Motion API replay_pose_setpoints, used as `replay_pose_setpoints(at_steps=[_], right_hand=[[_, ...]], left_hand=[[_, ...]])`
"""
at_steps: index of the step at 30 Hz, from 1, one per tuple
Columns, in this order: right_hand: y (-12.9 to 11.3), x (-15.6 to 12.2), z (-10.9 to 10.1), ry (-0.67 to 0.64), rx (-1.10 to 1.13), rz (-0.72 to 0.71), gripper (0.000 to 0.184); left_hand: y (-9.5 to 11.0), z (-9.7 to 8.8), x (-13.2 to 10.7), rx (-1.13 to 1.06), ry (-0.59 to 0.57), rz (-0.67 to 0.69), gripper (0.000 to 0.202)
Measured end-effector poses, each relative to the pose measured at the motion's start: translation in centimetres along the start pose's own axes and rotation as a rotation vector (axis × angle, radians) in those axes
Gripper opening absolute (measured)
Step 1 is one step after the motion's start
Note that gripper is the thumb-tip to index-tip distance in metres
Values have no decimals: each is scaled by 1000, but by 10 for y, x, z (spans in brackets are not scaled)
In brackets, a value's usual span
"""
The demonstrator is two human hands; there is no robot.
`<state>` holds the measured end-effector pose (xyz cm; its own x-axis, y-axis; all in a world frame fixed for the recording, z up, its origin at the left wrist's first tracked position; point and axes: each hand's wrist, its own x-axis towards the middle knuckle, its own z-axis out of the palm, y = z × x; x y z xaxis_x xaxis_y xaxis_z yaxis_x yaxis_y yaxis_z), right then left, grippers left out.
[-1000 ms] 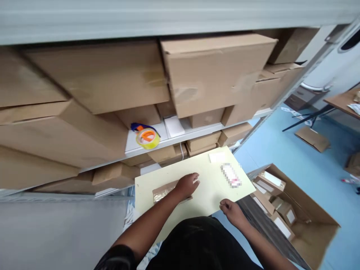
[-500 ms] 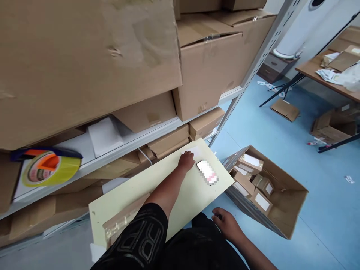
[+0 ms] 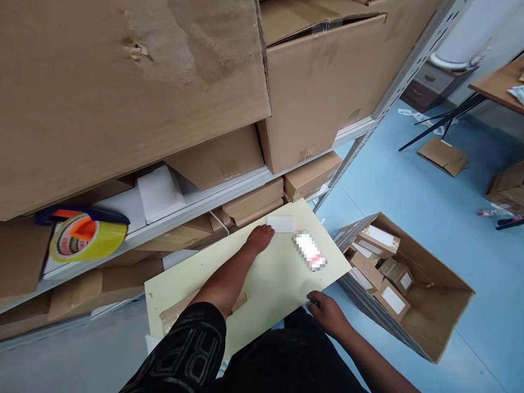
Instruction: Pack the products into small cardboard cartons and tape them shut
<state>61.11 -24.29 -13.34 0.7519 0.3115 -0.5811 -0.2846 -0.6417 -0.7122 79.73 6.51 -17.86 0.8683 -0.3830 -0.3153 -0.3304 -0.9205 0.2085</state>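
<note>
- Shelving [image 3: 196, 212], grey metal, spans left and middle, cartons on more than one level.
- Big cardboard box [image 3: 123, 109] fills upper left, front scuffed, small tear.
- Second cardboard box [image 3: 319, 103] sits to its right, top flaps slightly gapped.
- Open carton [image 3: 434, 267] stands on blue floor [image 3: 385, 169], right of the work spot; small parcels [image 3: 395, 300] with white labels inside, bunched toward its left side.
- Counter [image 3: 282, 284], pale yellow board, set at an angle in front of the shelving.
- Flattened cardboard [image 3: 442, 155] lies on the floor, farther back.
- Package [image 3: 170, 316], brown, on counter's left part, mostly hidden under left forearm.
- White box [image 3: 160, 194] on shelf.
- Tape roll [image 3: 110, 240], yellow, on same shelf, left of white box, orange and dark blue piece attached.
- Left hand [image 3: 261, 238], palm down over counter, fingertips at white slip's lower left edge; cannot tell if pinching or only resting.
- Right hand [image 3: 325, 310], fingers curled, just beside counter's near edge; cannot tell if anything is held.
- Phone-like item [image 3: 309, 251], pixelated, flat on counter, right of left hand.
- White slip [image 3: 282, 224], flat near counter's far edge, just beyond the phone-like item.
</note>
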Motion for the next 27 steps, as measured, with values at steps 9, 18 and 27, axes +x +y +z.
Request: replay_pose_setpoints(at_steps=[9,18,27], right_hand=[[-2,4,7,-32,-46,9,28],[7,-1,10,-27,-30,29,24],[24,21,20,-101,-27,61,20]], left_hand=[[50,-5,31,-85,112,-158,30],[81,-17,85,-127,16,-327,35],[71,-19,88,-298,-97,-421,26]])
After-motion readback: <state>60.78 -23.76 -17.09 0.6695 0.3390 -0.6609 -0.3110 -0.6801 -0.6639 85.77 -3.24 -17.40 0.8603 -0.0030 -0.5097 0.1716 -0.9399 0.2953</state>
